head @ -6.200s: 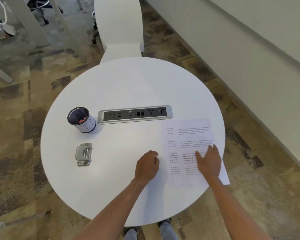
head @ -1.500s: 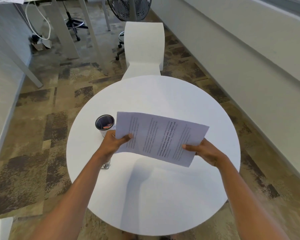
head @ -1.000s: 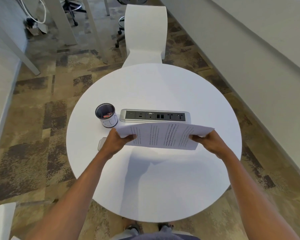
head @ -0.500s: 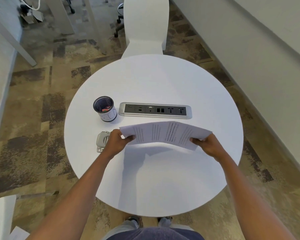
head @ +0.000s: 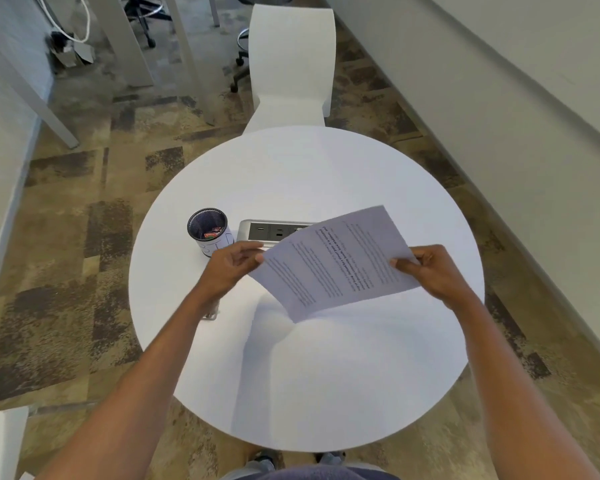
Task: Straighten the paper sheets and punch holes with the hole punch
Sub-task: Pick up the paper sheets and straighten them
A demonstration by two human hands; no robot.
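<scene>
1. Grip: left hand [head: 234, 268] pinches the left corner of the paper sheets [head: 336, 263], thumb and fingers closed on the edge. Right hand [head: 430, 271] clamps the right edge, thumb on top of the printed face.
2. Sheets are at frame centre, held clear of the round white table [head: 305, 375], tilted with the far right corner high and the near corner low. Their shadow falls on the tabletop below.
3. Hole punch [head: 211, 315]: only a small grey sliver shows, left of centre, under the left wrist. The forearm hides the rest.
4. Power socket strip [head: 271, 231], set in the tabletop above centre, is covered on its right part by the sheets; left sockets visible.
5. Mesh pen cup [head: 209, 231] stands upright just left of the strip, just above the left hand; small items inside, too small to identify.
6. White chair [head: 291, 64] at top centre, beyond the table's far edge.
7. Desk legs [head: 129, 39] and white cable [head: 80, 19] at upper left.
</scene>
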